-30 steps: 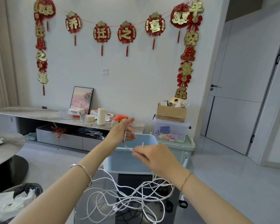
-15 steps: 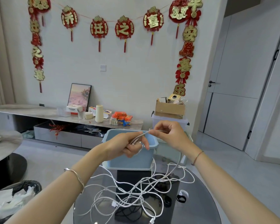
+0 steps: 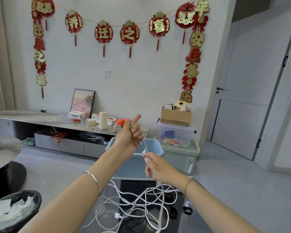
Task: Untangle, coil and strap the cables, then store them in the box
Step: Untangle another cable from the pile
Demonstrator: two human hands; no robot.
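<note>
The left hand (image 3: 129,134) grips a few loops of white cable (image 3: 144,145) above the blue box (image 3: 156,145), the right hand (image 3: 155,166) pinches it lower down, and I think slow, same-size loops will stop the messy pile (image 3: 138,204) below from knotting.

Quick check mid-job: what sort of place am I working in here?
Most likely a home living room: red and gold decorations hang on the wall, a framed picture leans on a long low cabinet, and an interior door stands at right.
</note>
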